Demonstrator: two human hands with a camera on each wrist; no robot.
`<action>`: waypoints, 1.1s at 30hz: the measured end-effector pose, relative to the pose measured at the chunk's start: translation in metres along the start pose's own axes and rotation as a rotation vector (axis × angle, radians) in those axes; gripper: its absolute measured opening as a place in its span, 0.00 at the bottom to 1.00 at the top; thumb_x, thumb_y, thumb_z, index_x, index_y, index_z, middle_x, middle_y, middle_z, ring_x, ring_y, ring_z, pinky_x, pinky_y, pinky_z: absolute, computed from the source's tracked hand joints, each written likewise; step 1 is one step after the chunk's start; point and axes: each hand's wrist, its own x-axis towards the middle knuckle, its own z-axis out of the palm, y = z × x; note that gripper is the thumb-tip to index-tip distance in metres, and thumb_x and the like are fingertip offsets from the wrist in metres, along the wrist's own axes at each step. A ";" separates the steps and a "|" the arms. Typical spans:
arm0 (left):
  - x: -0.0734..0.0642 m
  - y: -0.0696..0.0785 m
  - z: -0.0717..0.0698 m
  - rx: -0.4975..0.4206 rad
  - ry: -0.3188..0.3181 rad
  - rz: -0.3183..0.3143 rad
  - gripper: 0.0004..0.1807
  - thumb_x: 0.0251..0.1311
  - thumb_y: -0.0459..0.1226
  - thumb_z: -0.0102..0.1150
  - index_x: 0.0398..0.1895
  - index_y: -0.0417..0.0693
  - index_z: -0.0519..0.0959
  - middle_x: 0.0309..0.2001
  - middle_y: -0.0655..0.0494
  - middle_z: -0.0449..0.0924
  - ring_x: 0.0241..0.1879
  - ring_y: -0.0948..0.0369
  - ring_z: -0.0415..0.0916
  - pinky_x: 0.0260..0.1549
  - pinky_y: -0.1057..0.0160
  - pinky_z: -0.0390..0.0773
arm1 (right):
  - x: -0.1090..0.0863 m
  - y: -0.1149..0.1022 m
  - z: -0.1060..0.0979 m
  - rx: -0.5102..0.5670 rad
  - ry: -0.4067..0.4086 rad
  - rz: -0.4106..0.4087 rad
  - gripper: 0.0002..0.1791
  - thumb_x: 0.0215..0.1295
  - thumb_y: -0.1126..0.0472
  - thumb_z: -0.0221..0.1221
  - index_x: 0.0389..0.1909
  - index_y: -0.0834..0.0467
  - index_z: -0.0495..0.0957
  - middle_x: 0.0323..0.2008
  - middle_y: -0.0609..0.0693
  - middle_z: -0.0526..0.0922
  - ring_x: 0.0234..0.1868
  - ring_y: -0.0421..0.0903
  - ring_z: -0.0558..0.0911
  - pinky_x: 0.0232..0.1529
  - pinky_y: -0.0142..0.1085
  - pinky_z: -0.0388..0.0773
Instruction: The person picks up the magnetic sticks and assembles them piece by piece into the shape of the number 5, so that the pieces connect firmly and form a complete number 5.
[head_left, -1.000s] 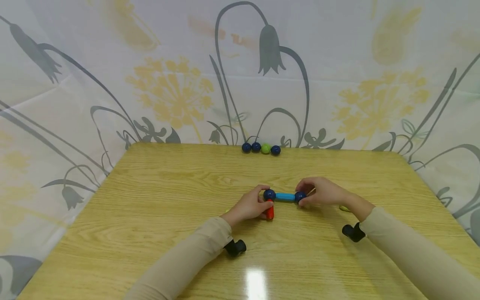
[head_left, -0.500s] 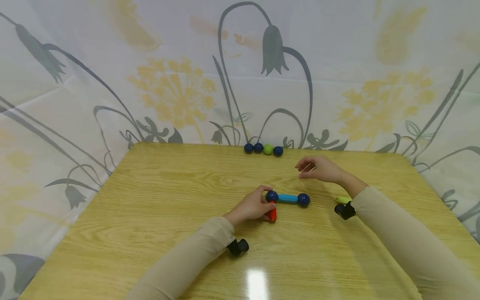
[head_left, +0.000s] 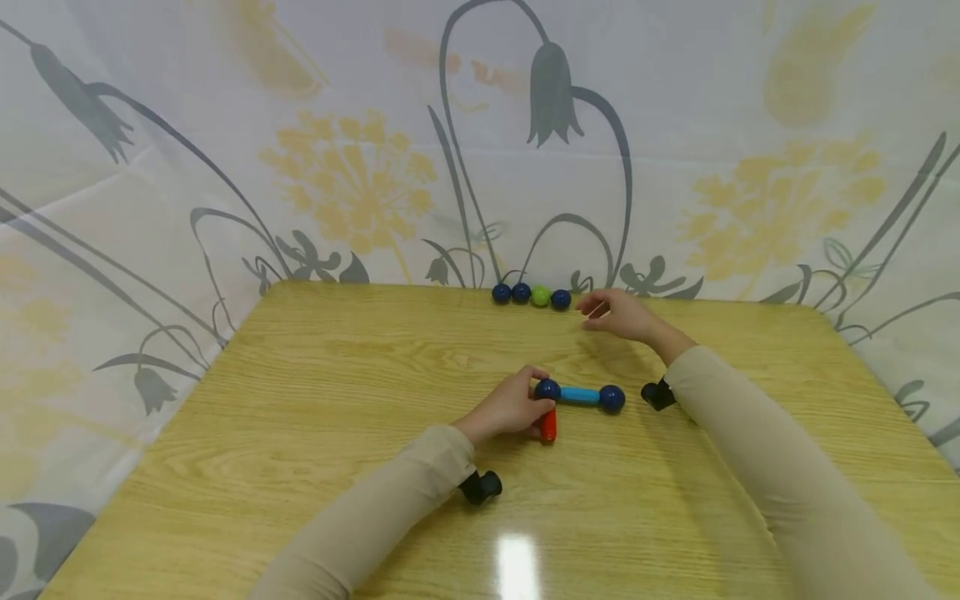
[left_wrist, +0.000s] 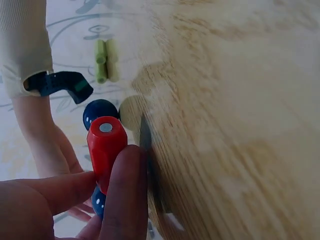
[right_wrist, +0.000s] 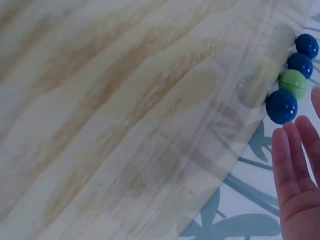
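My left hand (head_left: 510,406) grips a red magnetic rod (left_wrist: 105,150) where it meets a dark blue ball (head_left: 547,389). From that ball a light blue rod (head_left: 580,396) runs right to a second dark blue ball (head_left: 612,398). In the left wrist view, a round metal spot shows on the red rod's end. My right hand (head_left: 619,315) holds nothing and hovers near the back of the table, fingers extended. Just left of its fingertips is the end dark blue ball (right_wrist: 281,106) of a row, beside a green ball (right_wrist: 293,84).
Two more dark blue balls (head_left: 512,292) continue the row along the table's back edge, against a flower-patterned cloth (head_left: 360,167). Light green rods (left_wrist: 101,60) lie on the table (head_left: 337,375) toward the right, hidden behind the right forearm in the head view.
My right hand has let go of the ball at the light blue rod's right end and moved back toward the row of balls. My left hand keeps its grip on the joined pieces.
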 end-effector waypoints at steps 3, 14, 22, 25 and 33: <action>0.001 0.002 -0.002 0.018 0.001 0.014 0.22 0.66 0.34 0.52 0.61 0.42 0.64 0.40 0.46 0.74 0.25 0.56 0.76 0.23 0.62 0.79 | 0.010 0.002 -0.001 -0.010 0.003 -0.003 0.20 0.62 0.68 0.59 0.54 0.71 0.71 0.50 0.68 0.74 0.48 0.62 0.75 0.46 0.51 0.73; 0.001 0.001 -0.006 0.036 0.001 0.001 0.15 0.66 0.34 0.52 0.55 0.45 0.68 0.35 0.50 0.74 0.24 0.57 0.76 0.22 0.63 0.80 | 0.030 0.003 0.004 -0.058 -0.086 0.024 0.30 0.65 0.67 0.55 0.66 0.67 0.58 0.65 0.67 0.58 0.59 0.67 0.65 0.55 0.57 0.65; 0.002 0.000 -0.007 0.032 -0.009 0.004 0.17 0.65 0.33 0.53 0.56 0.44 0.67 0.35 0.51 0.74 0.24 0.57 0.76 0.23 0.64 0.79 | 0.035 0.003 0.009 -0.098 -0.043 -0.034 0.29 0.60 0.69 0.59 0.62 0.70 0.63 0.56 0.70 0.64 0.55 0.66 0.66 0.55 0.57 0.64; 0.002 0.000 -0.008 0.032 -0.007 -0.003 0.17 0.65 0.33 0.53 0.56 0.45 0.67 0.35 0.51 0.73 0.24 0.58 0.77 0.24 0.65 0.79 | 0.034 0.002 0.010 -0.114 -0.053 -0.034 0.28 0.60 0.69 0.60 0.61 0.70 0.66 0.54 0.69 0.67 0.54 0.65 0.68 0.54 0.55 0.66; 0.004 -0.001 -0.008 0.020 0.001 -0.011 0.17 0.64 0.33 0.55 0.55 0.45 0.69 0.35 0.51 0.73 0.26 0.58 0.78 0.25 0.65 0.80 | 0.019 0.000 0.010 -0.109 -0.092 -0.027 0.19 0.59 0.67 0.61 0.51 0.69 0.75 0.47 0.64 0.77 0.48 0.61 0.75 0.49 0.52 0.72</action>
